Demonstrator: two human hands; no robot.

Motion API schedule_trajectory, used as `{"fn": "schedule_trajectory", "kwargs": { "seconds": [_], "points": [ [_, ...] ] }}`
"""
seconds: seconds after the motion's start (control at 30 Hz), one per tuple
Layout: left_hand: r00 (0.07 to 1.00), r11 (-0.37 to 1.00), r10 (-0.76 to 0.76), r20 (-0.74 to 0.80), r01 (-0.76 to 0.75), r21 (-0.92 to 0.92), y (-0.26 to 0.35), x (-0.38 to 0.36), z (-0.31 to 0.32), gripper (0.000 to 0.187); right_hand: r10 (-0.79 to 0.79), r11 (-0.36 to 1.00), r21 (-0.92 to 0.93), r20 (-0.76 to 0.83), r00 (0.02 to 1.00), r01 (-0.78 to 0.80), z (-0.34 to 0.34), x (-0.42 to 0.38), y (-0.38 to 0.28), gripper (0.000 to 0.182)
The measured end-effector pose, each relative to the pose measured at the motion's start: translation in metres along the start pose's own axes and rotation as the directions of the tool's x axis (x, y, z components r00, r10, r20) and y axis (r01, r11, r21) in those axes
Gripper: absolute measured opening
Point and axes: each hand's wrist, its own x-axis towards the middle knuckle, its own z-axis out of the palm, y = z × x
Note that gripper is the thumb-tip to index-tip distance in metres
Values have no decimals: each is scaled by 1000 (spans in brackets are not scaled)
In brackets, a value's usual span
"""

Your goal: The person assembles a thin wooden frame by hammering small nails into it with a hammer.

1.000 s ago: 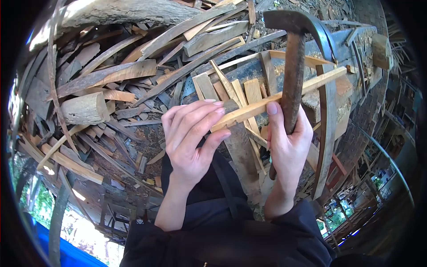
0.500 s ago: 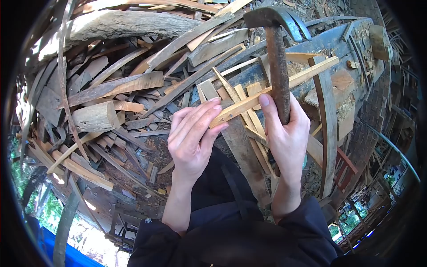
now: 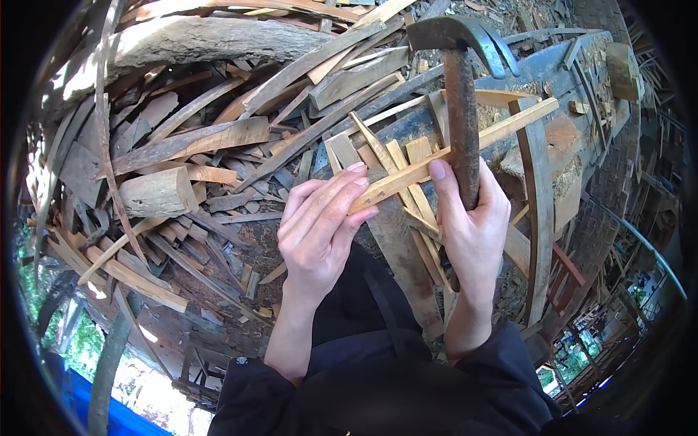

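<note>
A narrow wooden strip [image 3: 396,182] slants across in front of me, its near end pinched between the thumb and fingers of my left hand [image 3: 320,232]. Small dark marks show near that end. My right hand [image 3: 475,229] is wrapped round the rusty handle of a claw hammer [image 3: 459,102], which stands upright with its head at the top and claw pointing right. The right thumb also presses on the strip, which passes behind the hammer handle. Part of the handle is hidden by my palm.
Offcuts and split boards [image 3: 196,138] lie heaped on the left, below a thick log [image 3: 211,40]. Several thin strips [image 3: 411,192] lean beyond my hands. A curved upright board [image 3: 536,218] stands at right, before a blue-grey surface [image 3: 542,62] with wood debris.
Both hands, the strip and the hammer have shifted slightly right in view, the strip and hands a little lower too. Both grips look the same.
</note>
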Motion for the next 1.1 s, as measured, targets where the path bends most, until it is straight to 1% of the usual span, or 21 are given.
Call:
{"fn": "schedule_trajectory", "kwargs": {
  "seconds": [0.17, 0.2, 0.23, 0.3, 0.37, 0.5, 0.6, 0.67, 0.77, 0.8, 0.87, 0.9, 0.97, 1.0, 1.03, 1.1],
  "points": [
    [1000, 1000, 12, 25, -13, 12, 1, 1, -2, 39, 2, 1000, 30, -7, 1000, -1, 1, -1, 2, 23],
    [1000, 1000, 14, 28, -14, 10, 1, 1, -3, 39, 24, 1000, 14, 2, 1000, -24, 0, -1, 1, 22],
    [999, 1000, 3, 35, -3, 2, 2, 1, -3, 36, 47, 999, -3, 12, 999, -47, -1, -1, 1, 22],
    [999, 1000, -9, 46, 9, -5, 1, 1, -4, 33, 41, 999, 4, 3, 999, -41, 0, -2, 0, 21],
    [999, 999, 27, 43, -28, 20, -1, 1, -4, 39, 33, 999, 13, -5, 999, -33, 1, -2, 0, 21],
    [997, 999, 42, 62, -43, 19, -3, 1, -5, 39, 18, 999, 30, -13, 1000, -17, 2, -2, 0, 20],
    [997, 999, 34, 64, -35, 4, -3, 1, -4, 39, 35, 999, 33, -1, 999, -35, 1, -2, 0, 20],
    [997, 1000, 27, 66, -26, -5, -3, 1, -3, 33, 56, 998, 29, 9, 998, -56, 0, -1, 2, 20],
    [996, 999, -7, 93, 11, -39, -1, 2, -5, 34, 59, 998, 12, 11, 998, -59, 1, -1, 5, 20],
    [995, 999, -8, 100, 11, -39, -1, 2, -6, 34, 59, 998, 37, 7, 998, -59, 2, -1, 5, 21],
    [979, 994, -78, 190, 90, -60, -1, 3, -11, 34, 63, 996, 67, 2, 998, -63, 4, -1, 4, 21],
    [978, 994, -76, 196, 89, -57, -3, 6, -12, 34, 49, 996, 75, -4, 999, -49, 4, -2, 3, 21],
    [953, 994, -26, 301, 56, -90, -9, 14, -11, 40, 38, 995, 90, -12, 999, -37, 4, -2, 2, 21],
    [938, 994, -54, 343, 84, -73, -12, 13, -9, 49, 28, 997, 73, -14, 1000, -27, 4, -2, 3, 22],
    [936, 994, -49, 349, 79, -70, -13, 13, -8, 49, 20, 998, 57, -17, 1000, -19, 4, -3, 3, 22],
    [943, 989, -36, 331, 81, -124, -15, 14, -5, 50, 24, 997, 75, -21, 999, -22, 4, -4, 5, 22]
  ]
}}
